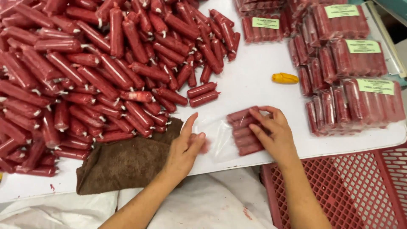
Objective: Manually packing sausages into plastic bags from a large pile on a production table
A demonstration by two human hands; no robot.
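Observation:
My right hand (271,131) presses on a row of several red sausages (243,131) lying inside a clear plastic bag (218,140) near the table's front edge. My left hand (184,148) rests at the open mouth of that bag, fingers spread, thumb raised, touching the plastic. Just left of it lies a brown cloth (127,163). A large heap of loose red sausages (85,72) covers the left half of the white table (250,80).
Packed bags of sausages with pale green labels (360,76) are stacked at the right and back. A small yellow object (285,78) lies between heap and packs. A red plastic crate (352,191) stands below the table's front right.

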